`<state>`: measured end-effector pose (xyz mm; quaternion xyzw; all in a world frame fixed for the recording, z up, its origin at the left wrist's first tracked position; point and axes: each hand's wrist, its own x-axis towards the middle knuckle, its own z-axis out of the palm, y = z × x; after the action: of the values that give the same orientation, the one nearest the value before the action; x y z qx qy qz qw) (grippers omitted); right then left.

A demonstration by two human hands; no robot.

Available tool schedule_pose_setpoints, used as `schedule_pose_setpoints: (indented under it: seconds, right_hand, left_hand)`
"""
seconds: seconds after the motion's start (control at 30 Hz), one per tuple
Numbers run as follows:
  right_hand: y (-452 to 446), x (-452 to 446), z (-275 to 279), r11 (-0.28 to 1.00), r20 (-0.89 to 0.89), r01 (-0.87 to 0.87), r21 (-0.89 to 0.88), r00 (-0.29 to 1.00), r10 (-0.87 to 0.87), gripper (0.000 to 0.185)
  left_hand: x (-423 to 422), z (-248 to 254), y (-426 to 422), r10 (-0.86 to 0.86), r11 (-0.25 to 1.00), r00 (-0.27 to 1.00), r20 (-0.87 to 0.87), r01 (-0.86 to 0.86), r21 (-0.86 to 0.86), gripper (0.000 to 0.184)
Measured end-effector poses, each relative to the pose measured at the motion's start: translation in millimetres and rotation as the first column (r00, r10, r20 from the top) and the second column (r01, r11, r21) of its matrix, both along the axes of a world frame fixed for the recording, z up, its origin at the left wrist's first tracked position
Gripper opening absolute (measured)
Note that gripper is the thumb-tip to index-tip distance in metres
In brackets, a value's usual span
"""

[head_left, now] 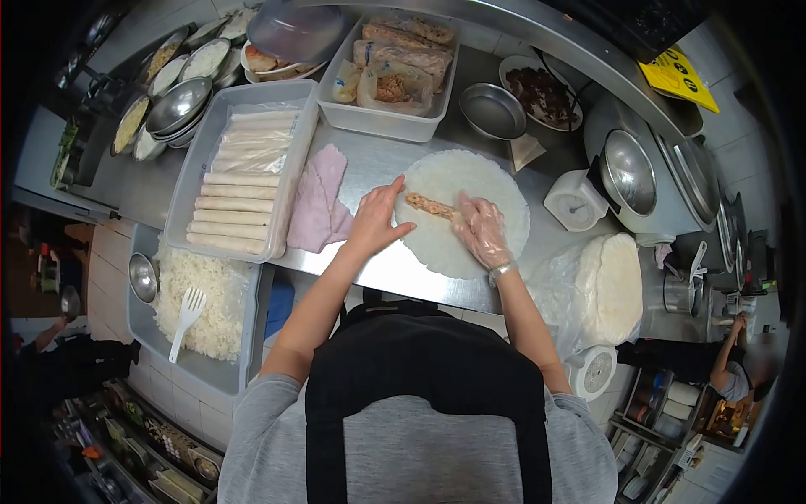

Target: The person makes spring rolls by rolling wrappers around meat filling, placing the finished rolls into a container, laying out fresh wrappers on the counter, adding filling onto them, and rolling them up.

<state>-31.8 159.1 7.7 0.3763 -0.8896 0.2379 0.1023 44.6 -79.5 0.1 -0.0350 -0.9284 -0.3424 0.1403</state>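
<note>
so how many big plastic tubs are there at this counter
3 in view: one with rolls, its rim left of the pink cloth; one with bagged filling at the back; one with rice at lower left. Others may be hidden.

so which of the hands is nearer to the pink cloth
Left. The left hand is just right of the pink cloth, at the wrapper's left edge; the right hand is farther across, at the filling.
</note>
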Motion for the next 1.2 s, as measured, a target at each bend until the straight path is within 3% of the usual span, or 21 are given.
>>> schedule_pose_setpoints:
  seconds: [0.1, 0.2, 0.3, 0.4, 0.47, 0.57, 0.67, 0.87, 0.97, 1.1, 1.2]
  right_hand:
    - [7, 2, 0, 0.992, -0.007, 0.103, -0.068, 0.995, -0.104, 0.051]
    - [14, -8, -8, 0.999, 0.066, -0.003, -0.04, 0.998, 0.005, 0.057]
    - [8, -12, -11, 0.997, 0.078, -0.027, -0.075, 0.996, 0.033, 0.055]
    - [-7, -2, 8, 0.991, 0.064, 0.131, -0.011, 0.989, -0.13, 0.043]
    - [-8, -6, 0, 0.991, 0.108, 0.016, -0.135, 0.994, -0.001, 0.038]
    - [-8, -12, -14, 0.966, 0.201, 0.008, -0.26, 0.978, 0.046, 0.035]
    - [-2, -9, 2, 0.968, 0.332, 0.069, -0.242, 0.943, 0.016, 0.034]
    - [10, -7, -9, 0.998, 0.122, 0.058, -0.02, 0.991, -0.055, 0.043]
    - [14, -2, 0, 0.988, 0.084, 0.065, -0.139, 0.995, -0.054, 0.04]
    - [13, 0, 1, 0.986, 0.025, 0.145, -0.084, 0.989, -0.143, 0.047]
    - [17, -9, -12, 0.988, 0.111, 0.038, -0.149, 0.994, -0.021, 0.049]
  left_hand:
    - [0, 1, 0, 0.003, 1.0, 1.0, 0.003, -0.003, 0.001, 0.093]
    - [1, 2, 1, -0.008, 1.0, 1.0, 0.005, 0.008, 0.001, 0.092]
    - [1, 4, 1, -0.007, 1.0, 1.0, 0.002, 0.007, -0.005, 0.092]
    - [-2, 3, 1, -0.005, 1.0, 1.0, 0.011, 0.005, -0.015, 0.092]
    - [-1, 1, 2, 0.0, 1.0, 1.0, 0.024, 0.001, -0.025, 0.092]
    - [-1, 2, 0, 0.002, 1.0, 1.0, -0.002, -0.002, -0.024, 0.092]
    - [-1, 2, 0, -0.007, 1.0, 1.0, -0.002, 0.006, -0.006, 0.091]
    - [0, 0, 0, -0.008, 1.0, 1.0, -0.009, 0.008, -0.01, 0.091]
    - [-1, -1, -1, -0.002, 1.0, 1.0, -0.022, 0.002, -0.016, 0.093]
    - [0, 2, 1, 0.001, 1.0, 1.0, -0.004, -0.001, -0.008, 0.093]
    - [-1, 1, 1, -0.001, 1.0, 1.0, -0.002, 0.001, -0.011, 0.093]
